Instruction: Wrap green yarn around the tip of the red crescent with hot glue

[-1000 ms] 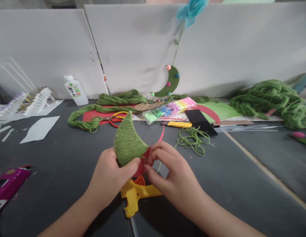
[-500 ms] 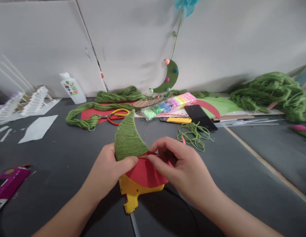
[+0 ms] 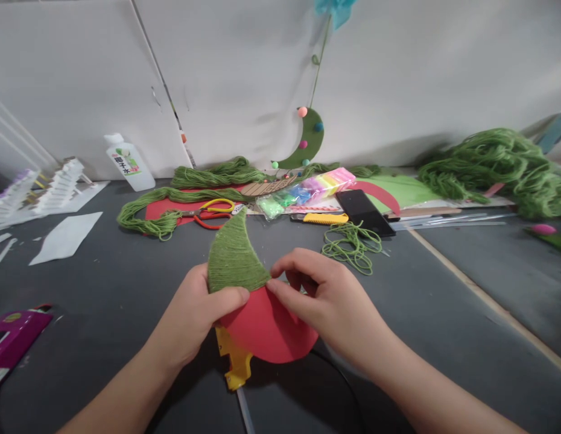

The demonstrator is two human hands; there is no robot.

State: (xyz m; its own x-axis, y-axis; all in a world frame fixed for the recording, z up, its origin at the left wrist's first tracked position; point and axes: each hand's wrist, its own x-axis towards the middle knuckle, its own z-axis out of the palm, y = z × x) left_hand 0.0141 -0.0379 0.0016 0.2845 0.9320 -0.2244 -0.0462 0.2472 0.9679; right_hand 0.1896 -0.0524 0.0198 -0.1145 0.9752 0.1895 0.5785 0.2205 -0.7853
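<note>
Pinching a red card (image 3: 271, 328) partly wrapped in green yarn (image 3: 235, 259) with the left hand (image 3: 201, 312), and with the right hand (image 3: 326, 295) pinching its edge or the yarn, can't tell tbh.

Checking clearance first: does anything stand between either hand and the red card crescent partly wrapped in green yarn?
Nothing visible does: the left hand holds the crescent and the right hand is at its inner edge. The yellow plastic glue gun lies beneath, not between.
</note>
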